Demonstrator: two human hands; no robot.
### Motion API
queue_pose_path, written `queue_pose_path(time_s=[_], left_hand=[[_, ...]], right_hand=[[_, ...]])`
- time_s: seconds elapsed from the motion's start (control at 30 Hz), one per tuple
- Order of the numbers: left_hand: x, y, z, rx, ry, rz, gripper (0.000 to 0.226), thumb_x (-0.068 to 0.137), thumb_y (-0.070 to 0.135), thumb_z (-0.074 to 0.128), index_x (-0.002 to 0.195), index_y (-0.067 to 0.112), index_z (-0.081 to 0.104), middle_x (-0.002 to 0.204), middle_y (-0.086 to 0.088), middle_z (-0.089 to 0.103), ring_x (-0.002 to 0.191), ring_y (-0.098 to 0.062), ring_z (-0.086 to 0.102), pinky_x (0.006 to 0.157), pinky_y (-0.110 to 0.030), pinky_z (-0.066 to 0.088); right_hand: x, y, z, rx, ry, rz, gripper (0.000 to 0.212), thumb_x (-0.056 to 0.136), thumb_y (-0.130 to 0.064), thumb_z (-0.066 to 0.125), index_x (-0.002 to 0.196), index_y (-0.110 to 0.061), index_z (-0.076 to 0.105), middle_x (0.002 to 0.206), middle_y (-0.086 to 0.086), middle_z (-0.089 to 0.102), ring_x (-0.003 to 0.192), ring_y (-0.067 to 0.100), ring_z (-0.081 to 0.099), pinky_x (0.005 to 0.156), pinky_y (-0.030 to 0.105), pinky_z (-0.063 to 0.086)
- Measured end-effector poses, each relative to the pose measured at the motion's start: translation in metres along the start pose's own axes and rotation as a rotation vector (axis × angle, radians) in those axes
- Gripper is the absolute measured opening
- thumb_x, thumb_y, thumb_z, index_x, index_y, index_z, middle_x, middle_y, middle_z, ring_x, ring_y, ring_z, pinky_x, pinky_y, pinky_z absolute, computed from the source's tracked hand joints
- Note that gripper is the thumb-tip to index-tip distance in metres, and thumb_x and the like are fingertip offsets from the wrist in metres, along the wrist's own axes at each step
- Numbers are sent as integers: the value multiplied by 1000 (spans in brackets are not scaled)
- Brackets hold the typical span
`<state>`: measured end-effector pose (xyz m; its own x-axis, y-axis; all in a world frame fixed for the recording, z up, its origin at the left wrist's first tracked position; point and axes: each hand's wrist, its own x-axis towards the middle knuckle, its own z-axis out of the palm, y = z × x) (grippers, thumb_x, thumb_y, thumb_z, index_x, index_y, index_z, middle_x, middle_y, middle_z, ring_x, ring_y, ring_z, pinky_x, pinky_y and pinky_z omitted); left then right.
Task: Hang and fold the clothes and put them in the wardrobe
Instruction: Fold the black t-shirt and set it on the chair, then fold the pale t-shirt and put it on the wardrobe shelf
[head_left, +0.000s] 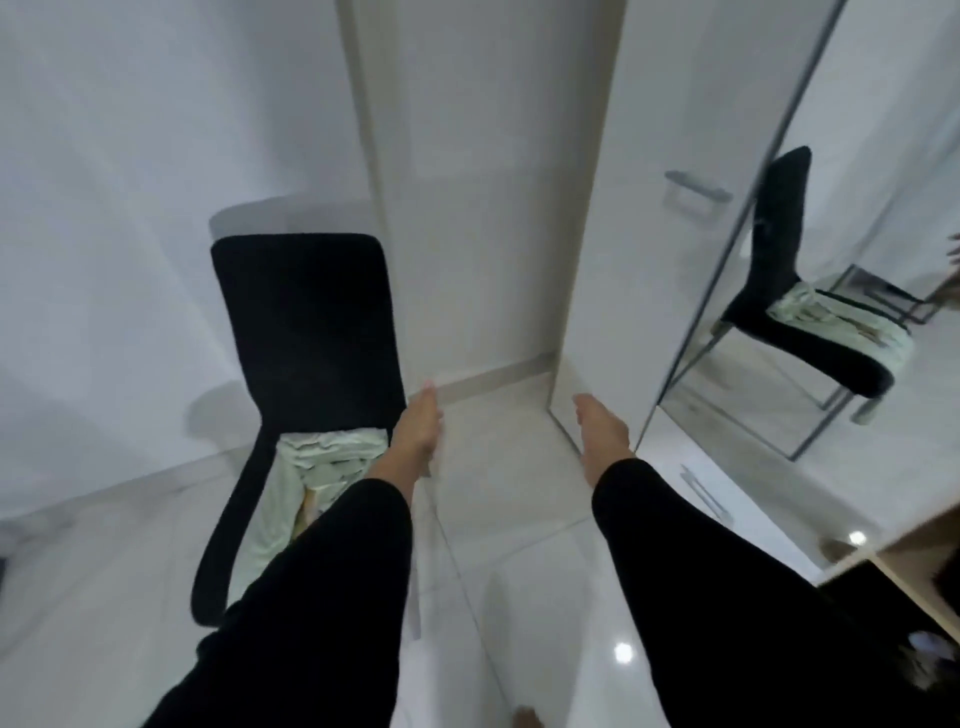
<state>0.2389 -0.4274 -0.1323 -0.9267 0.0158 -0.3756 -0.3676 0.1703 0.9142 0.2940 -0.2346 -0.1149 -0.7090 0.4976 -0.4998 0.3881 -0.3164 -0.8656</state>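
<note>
A pale green garment (317, 467) lies crumpled on the seat of a black chair (306, 322) at the left. My left hand (415, 431) reaches forward just right of the chair's seat, fingers straight, holding nothing. My right hand (602, 431) stretches out flat toward the lower edge of the white wardrobe door (623, 218), also holding nothing. Both arms wear black sleeves. The wardrobe's mirrored door (841, 322) at the right reflects the chair and the garment.
A white room door (467, 208) stands behind the chair. A metal handle (696, 187) sits on the wardrobe door. Glossy white floor tiles (519, 571) lie below my arms. A wooden shelf edge (893, 551) shows at the lower right.
</note>
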Motion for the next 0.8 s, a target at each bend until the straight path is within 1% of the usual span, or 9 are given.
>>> queue_pose_path(time_s=[0.07, 0.2, 0.27, 0.37, 0.43, 0.53, 0.63, 0.73, 0.8], left_hand=[[9, -3, -31, -20, 60, -35, 59, 100, 51, 18, 143, 16, 35, 142, -9, 45, 129, -27, 43, 107, -45, 32], [28, -10, -82, -87, 171, -156, 60, 99, 53, 19, 148, 18, 28, 145, -6, 42, 133, -26, 39, 109, -47, 30], [39, -12, -108, -86, 214, -194, 60, 99, 54, 19, 147, 20, 30, 144, -4, 44, 133, -26, 39, 110, -48, 30], [55, -19, -150, -11, 326, -202, 58, 99, 54, 19, 140, 19, 41, 139, -5, 48, 127, -27, 45, 109, -50, 32], [64, -28, -176, 60, 376, -223, 57, 99, 51, 17, 137, 16, 43, 137, -8, 50, 123, -31, 47, 105, -51, 36], [75, -47, -207, 92, 387, -252, 57, 99, 49, 17, 134, 13, 44, 137, -12, 48, 122, -33, 48, 102, -51, 40], [92, -61, -236, 189, 356, -256, 43, 101, 43, 21, 106, 18, 55, 134, -16, 51, 122, -34, 49, 104, -51, 39], [115, -69, -263, 259, 320, -278, 45, 100, 41, 30, 121, 10, 54, 130, -17, 54, 119, -35, 52, 101, -46, 44], [128, -68, -278, 338, 271, -261, 35, 100, 33, 32, 111, 11, 57, 122, -18, 58, 115, -36, 54, 95, -38, 45]], right_hand=[[6, 2, 36, -30, -73, 19, 42, 78, -37, 65, 111, -14, 54, 106, 5, 55, 96, 24, 51, 88, 33, 40], [27, 6, 102, -113, -200, 17, 48, 89, -31, 59, 128, -5, 51, 120, 9, 54, 102, 23, 48, 91, 35, 37], [36, 8, 133, -153, -271, 40, 48, 91, -31, 56, 131, -7, 49, 128, 9, 52, 104, 21, 46, 90, 33, 34], [41, 14, 178, -229, -348, 69, 28, 92, -27, 54, 115, -11, 50, 112, 8, 51, 97, 19, 45, 88, 34, 35], [44, 21, 205, -275, -370, 84, 26, 93, -23, 53, 115, -9, 51, 105, 7, 50, 96, 19, 46, 89, 34, 37], [42, 34, 239, -344, -367, 90, 37, 92, -20, 56, 123, 0, 52, 117, 14, 55, 101, 25, 51, 91, 34, 40], [46, 48, 272, -398, -358, 86, 34, 93, -15, 55, 122, 4, 54, 125, 18, 55, 104, 29, 52, 88, 34, 41], [52, 67, 303, -486, -332, 29, 33, 93, -10, 52, 121, 5, 58, 129, 22, 57, 120, 36, 53, 96, 39, 45], [56, 79, 325, -561, -298, -5, 34, 92, -11, 51, 122, 1, 60, 128, 20, 59, 120, 33, 55, 98, 38, 46]])
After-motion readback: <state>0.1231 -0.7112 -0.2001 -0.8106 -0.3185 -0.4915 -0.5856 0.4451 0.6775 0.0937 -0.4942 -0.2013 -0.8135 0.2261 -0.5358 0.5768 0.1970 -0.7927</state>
